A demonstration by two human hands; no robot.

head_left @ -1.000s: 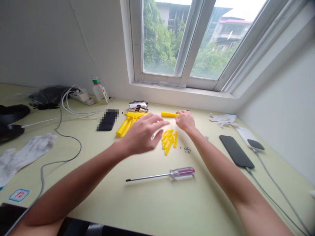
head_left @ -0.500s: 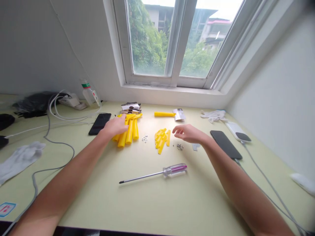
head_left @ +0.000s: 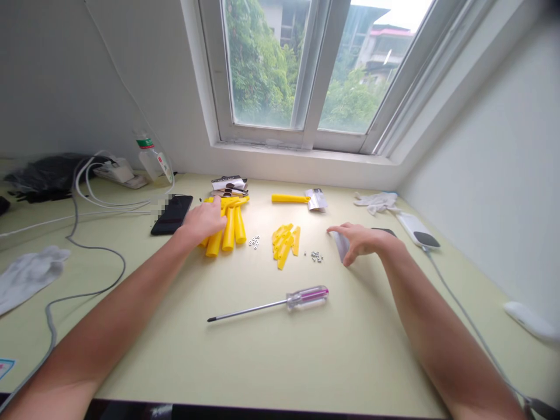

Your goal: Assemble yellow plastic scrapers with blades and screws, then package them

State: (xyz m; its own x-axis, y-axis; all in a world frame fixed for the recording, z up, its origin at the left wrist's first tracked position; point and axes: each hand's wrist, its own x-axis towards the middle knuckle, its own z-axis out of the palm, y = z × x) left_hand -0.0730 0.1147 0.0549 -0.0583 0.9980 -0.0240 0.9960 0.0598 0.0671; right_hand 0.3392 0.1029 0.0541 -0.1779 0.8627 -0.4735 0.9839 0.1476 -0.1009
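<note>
My left hand rests with its fingers on a pile of long yellow plastic parts, holding none that I can tell. My right hand closes around a small flat grey piece, thumb above and fingers below. Between my hands lie a heap of flat yellow plastic pieces and a cluster of small metal nuts. More nuts sit beside the long parts. A lone yellow rod lies farther back, and a screwdriver with a clear and purple handle lies toward me.
A black phone lies left of the yellow pile, with paper packets behind it. A foil packet touches the rod's end. White gloves, grey cables and a bottle occupy the pale green desk, which meets a wall and window.
My right hand has moved right and taken the grey piece, which now sits slightly raised and tilted. It now covers most of a dark phone. My left hand stays on the yellow parts.
</note>
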